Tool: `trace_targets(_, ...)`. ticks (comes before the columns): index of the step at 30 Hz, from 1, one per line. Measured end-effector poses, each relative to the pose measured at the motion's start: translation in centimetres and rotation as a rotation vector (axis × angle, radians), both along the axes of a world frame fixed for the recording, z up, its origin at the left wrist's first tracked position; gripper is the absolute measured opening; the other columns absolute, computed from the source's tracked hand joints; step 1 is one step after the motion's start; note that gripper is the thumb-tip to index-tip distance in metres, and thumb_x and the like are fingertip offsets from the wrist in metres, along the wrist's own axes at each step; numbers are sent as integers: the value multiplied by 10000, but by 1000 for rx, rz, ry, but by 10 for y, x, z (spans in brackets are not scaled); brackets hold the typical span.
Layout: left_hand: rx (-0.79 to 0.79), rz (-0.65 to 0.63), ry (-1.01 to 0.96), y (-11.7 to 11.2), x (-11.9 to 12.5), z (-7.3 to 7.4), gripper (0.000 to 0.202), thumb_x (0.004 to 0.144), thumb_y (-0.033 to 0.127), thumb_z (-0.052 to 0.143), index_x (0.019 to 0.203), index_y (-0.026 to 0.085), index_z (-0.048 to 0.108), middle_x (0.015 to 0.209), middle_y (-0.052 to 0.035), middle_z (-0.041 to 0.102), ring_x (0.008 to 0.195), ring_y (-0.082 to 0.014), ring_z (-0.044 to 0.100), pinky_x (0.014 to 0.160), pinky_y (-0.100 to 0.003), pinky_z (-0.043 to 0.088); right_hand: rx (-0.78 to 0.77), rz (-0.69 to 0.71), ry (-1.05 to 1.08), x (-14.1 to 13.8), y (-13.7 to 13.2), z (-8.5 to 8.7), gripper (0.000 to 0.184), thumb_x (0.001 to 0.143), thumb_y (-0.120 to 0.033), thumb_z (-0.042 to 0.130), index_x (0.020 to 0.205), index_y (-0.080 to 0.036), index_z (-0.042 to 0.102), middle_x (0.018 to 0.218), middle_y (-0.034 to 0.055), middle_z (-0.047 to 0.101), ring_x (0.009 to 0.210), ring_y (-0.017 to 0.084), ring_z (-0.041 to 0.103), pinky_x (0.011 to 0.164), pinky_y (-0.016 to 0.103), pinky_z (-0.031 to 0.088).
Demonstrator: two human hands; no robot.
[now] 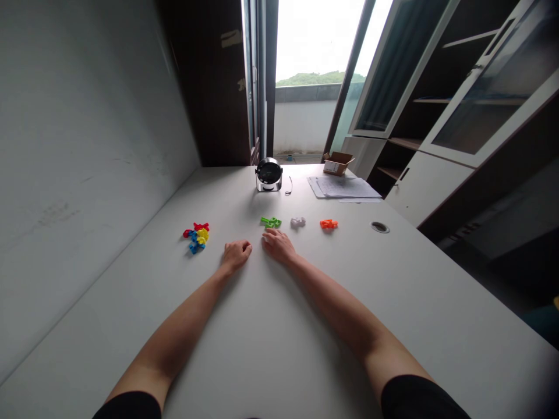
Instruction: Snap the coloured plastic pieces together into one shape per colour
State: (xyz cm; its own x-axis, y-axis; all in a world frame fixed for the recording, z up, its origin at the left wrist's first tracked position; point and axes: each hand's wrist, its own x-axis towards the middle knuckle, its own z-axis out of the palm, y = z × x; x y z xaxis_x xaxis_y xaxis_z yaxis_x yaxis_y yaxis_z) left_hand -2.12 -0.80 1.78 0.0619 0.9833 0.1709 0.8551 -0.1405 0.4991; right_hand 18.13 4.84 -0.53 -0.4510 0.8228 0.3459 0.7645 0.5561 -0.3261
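On the white table, my left hand [237, 254] rests with its fingers curled into a loose fist, and no object shows in it. My right hand [278, 245] lies just to its right, fingers stretched forward over the tabletop and holding nothing visible. Right beyond those fingertips is a small group of green plastic pieces [271, 222]; whether they touch cannot be made out. White pieces [298, 222] and orange pieces [329, 224] lie in separate groups farther right. Left of my left hand is a mixed pile of red pieces [201, 226], yellow pieces [202, 235] and blue pieces [196, 247].
A round black device on a stand [268, 174] is at the far side, beside a thin dark cord [289, 185]. Papers [345, 187] and an open cardboard box [338, 163] occupy the back right. A cable hole [379, 227] is set in the table. A wall [87, 174] borders the left.
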Motion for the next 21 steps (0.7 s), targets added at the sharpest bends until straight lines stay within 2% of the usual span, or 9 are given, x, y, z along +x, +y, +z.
trace_targets(12,-20,-6,24,0,0,1,276,932,367,470,875,232,703,908,-42,752,890,-205,640,872,-332,343,-56,-27,-41,0,1,2,342,926,-326,577,1246,-229,651,1499,106,455,1368,255,435,1111,370,359)
trace_targets(21,8,-13,21,1,-1,-2,265,932,355,474,857,229,696,891,-35,750,853,-197,637,847,-333,348,-44,-8,1,1,0,1,285,922,-313,596,1186,-235,670,1438,94,521,1301,229,497,1092,350,363)
